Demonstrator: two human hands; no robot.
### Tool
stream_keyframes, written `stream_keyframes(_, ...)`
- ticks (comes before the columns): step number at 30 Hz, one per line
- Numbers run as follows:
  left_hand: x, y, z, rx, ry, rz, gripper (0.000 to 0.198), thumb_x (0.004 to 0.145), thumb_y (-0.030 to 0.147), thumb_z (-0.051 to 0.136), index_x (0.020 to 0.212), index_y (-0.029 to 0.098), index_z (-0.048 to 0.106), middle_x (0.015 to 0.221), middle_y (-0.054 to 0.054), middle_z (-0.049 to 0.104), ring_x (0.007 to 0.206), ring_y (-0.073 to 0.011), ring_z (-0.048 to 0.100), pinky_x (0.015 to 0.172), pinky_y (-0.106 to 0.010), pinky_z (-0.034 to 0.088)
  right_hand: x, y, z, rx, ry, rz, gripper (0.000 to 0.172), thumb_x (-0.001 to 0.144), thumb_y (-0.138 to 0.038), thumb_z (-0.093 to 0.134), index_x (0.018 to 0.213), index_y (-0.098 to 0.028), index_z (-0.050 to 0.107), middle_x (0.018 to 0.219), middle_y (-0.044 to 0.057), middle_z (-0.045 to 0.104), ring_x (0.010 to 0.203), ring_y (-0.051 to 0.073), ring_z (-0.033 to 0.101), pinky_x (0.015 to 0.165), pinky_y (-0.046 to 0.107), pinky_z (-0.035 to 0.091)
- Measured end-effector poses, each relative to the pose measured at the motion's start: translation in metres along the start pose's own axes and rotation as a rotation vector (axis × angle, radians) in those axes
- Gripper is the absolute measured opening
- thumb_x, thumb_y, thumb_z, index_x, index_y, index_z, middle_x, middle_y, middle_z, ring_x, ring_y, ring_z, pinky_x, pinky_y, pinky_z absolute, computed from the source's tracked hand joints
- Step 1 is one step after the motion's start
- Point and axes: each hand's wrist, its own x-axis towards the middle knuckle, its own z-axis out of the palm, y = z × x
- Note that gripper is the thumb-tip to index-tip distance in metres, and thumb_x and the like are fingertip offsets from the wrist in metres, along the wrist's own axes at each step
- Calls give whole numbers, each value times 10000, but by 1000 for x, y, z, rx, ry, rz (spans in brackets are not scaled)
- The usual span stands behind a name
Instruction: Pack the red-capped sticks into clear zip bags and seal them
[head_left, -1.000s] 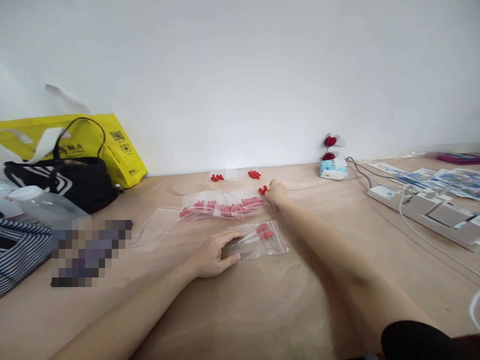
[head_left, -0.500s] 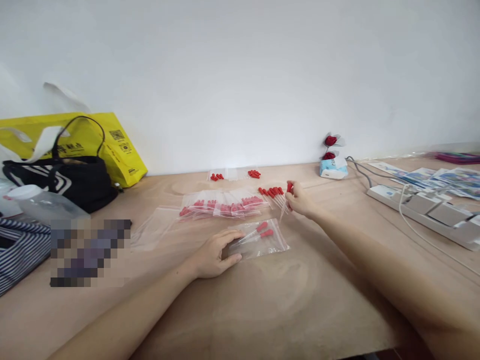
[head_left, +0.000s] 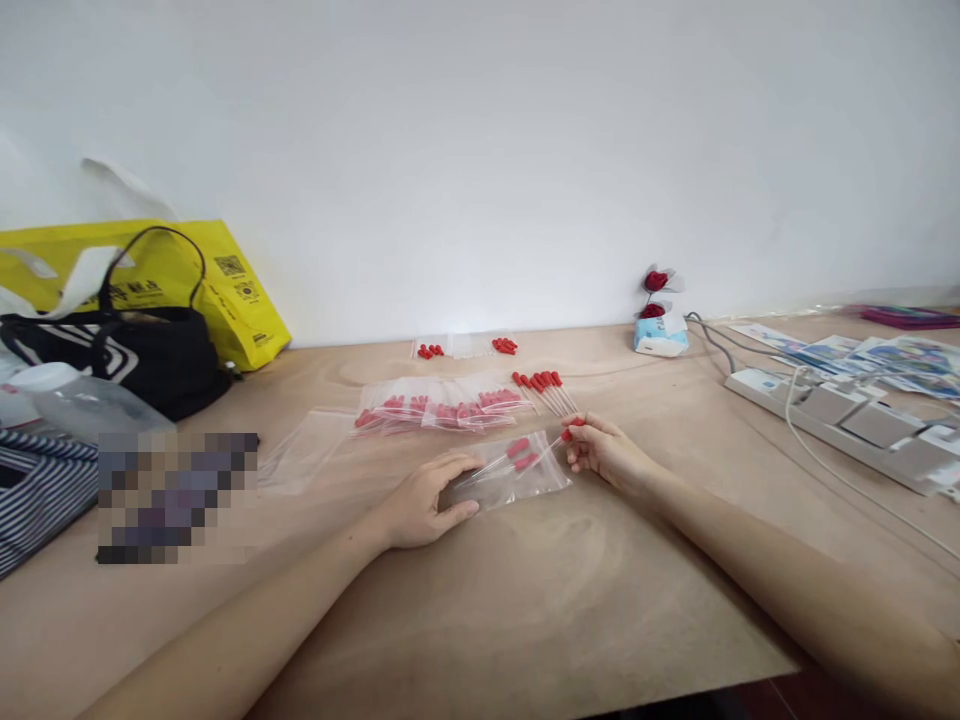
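Observation:
My left hand (head_left: 426, 500) grips the left end of a clear zip bag (head_left: 491, 490) lying on the table, its thumb in front and fingers behind. Inside the bag are two glass droppers with red rubber bulbs (head_left: 517, 447). My right hand (head_left: 604, 450) is closed on another red-bulbed dropper (head_left: 574, 424), whose glass tube points left at the bag's open right end. How far the tube reaches inside I cannot tell. Just behind that hand, several loose droppers (head_left: 547, 385) lie fanned out. Filled zip bags (head_left: 442, 405) overlap further back on the left.
Flat zip bags (head_left: 311, 450) lie at left. Two bags with red bulbs (head_left: 505, 346) rest near the wall. A yellow bag (head_left: 240, 300), a black bag (head_left: 165, 360) and a plastic bottle (head_left: 90, 405) stand left. A power strip (head_left: 847, 425) and tissue pack (head_left: 660, 336) are right.
My right hand has come down and nearer with its dropper, from upright beside the loose ones to slanted at the bag's mouth. My left hand stays on the bag.

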Motion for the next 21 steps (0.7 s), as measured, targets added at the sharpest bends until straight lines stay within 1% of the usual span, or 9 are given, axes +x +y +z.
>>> stream_keyframes(3, 0, 0, 1, 1, -2, -12, 438, 779, 323, 520, 1193, 194, 453, 1245, -75, 490, 1162, -230, 433, 984, -395, 350, -4, 2, -2, -204, -130, -10, 230, 610, -291, 663, 765, -146, 574, 556, -36, 546, 446, 58, 466, 450, 194, 376)
stream_keyframes(5, 0, 0, 1, 0, 0, -9, 436, 780, 324, 520, 1194, 201, 454, 1244, -72, 491, 1161, -228, 433, 983, -393, 351, -5, 2, -2, -333, -218, -33, 272, 596, -311, 692, 789, -130, 623, 540, -32, 554, 461, 62, 460, 465, 196, 368)
stream_keyframes(7, 0, -1, 1, -2, 0, -4, 431, 784, 323, 518, 1194, 206, 455, 1247, -68, 489, 1166, -226, 428, 986, -394, 348, -7, 1, 0, -403, -326, -95, 306, 625, -353, 678, 840, -138, 649, 634, -6, 611, 545, 86, 505, 529, 213, 392)
stream_keyframes(10, 0, -1, 1, -2, -4, 0, 434, 788, 324, 513, 1200, 202, 450, 1253, -71, 484, 1175, -227, 419, 993, -398, 338, -9, -2, 2, -499, -511, -216, 337, 731, -421, 572, 933, -164, 654, 830, 15, 646, 704, 121, 543, 636, 232, 410)
stream_keyframes(12, 1, -1, 1, -2, -3, 1, 435, 786, 323, 514, 1198, 199, 451, 1249, -73, 487, 1173, -226, 420, 992, -398, 338, -8, -4, 2, -565, -583, -227, 355, 774, -440, 516, 978, -179, 645, 859, 8, 641, 679, 110, 530, 611, 223, 401)
stream_keyframes(14, 1, -1, 1, -8, 5, 11, 430, 782, 321, 518, 1190, 200, 457, 1236, -70, 500, 1162, -225, 432, 984, -391, 349, -4, -2, 1, -566, -590, -191, 354, 760, -447, 533, 961, -179, 646, 836, 10, 640, 617, 95, 508, 559, 211, 386)
stream_keyframes(16, 1, -1, 1, -20, 16, 22, 423, 778, 319, 522, 1180, 203, 465, 1223, -64, 511, 1149, -223, 445, 975, -382, 360, 0, 3, 1, -511, -531, -151, 335, 691, -438, 616, 873, -160, 654, 761, 10, 633, 569, 85, 489, 519, 202, 371)
stream_keyframes(19, 1, -1, 0, -30, 23, 13, 417, 774, 312, 524, 1175, 209, 472, 1221, -58, 513, 1142, -222, 452, 973, -377, 364, 5, 13, 2, -439, -411, -129, 287, 568, -380, 725, 681, -135, 630, 613, -16, 585, 515, 66, 462, 495, 192, 359)
stream_keyframes(21, 1, -2, 0, -32, 13, -8, 419, 774, 307, 522, 1179, 213, 471, 1230, -59, 506, 1145, -224, 450, 975, -383, 361, 6, 15, 1, -442, -404, -138, 259, 551, -348, 736, 634, -129, 626, 581, -23, 570, 512, 60, 461, 512, 194, 368)
